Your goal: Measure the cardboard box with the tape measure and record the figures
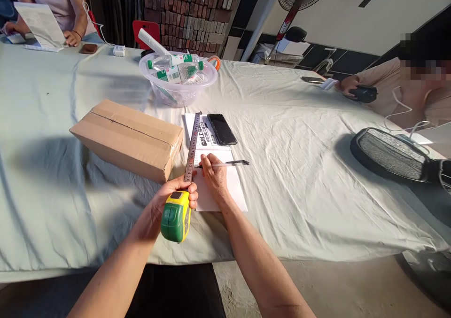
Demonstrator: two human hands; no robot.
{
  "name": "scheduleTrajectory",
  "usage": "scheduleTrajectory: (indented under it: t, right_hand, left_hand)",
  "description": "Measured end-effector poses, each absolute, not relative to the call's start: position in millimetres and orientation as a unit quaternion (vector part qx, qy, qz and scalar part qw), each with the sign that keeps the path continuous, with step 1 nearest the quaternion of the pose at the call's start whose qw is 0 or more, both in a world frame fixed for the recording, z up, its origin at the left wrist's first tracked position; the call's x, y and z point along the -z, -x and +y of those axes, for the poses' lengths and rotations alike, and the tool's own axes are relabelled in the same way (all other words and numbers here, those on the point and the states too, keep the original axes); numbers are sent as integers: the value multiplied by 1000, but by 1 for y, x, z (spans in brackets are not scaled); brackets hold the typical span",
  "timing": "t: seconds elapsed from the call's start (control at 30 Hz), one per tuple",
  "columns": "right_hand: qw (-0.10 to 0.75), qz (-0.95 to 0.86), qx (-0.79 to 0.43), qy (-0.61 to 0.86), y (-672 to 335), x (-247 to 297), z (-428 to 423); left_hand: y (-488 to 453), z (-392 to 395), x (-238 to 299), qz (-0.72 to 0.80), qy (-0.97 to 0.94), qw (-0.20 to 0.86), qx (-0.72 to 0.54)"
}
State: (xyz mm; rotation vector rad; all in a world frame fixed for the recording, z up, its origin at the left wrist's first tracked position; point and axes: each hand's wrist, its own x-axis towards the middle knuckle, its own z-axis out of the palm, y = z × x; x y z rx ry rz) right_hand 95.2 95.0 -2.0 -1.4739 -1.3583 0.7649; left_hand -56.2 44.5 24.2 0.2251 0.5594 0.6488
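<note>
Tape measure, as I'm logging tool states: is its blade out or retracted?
Out: the blade extends from the case, held in the left hand, over the paper.

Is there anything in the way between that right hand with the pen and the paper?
Nothing visible stands between the right hand and the paper. The measuring strip runs just left of the pen, and the phone lies farther up.

The hands (215, 179) and both forearms (260, 257) are bare; plain black clothing (183, 290) shows between them, lower down.
</note>
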Motion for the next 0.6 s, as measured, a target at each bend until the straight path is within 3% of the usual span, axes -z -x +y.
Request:
scheduleTrajectory:
  t: [0.6]
  right_hand:
    - [449,-574,-287,621,-95,4,98]
  left_hand:
    - [58,43,-30,287,-121,901,-303]
